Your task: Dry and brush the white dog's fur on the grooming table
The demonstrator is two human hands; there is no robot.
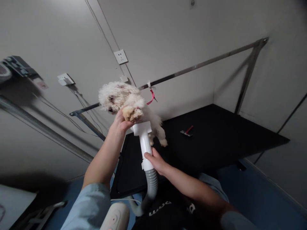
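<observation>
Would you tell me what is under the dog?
The left hand holds up a paw of the dog; the white nozzle, gripped by the right hand, points at it. The black table lies below; the belly is hidden.

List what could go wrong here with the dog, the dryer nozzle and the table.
1. The left hand holds up only a front paw of the small white dog; a sudden pull could strain the leg or break the hold.
2. The right hand aims the white dryer nozzle very close to that paw, so the air may startle the dog.
3. The dog stands near the edge of the black table and might slip off.
</observation>
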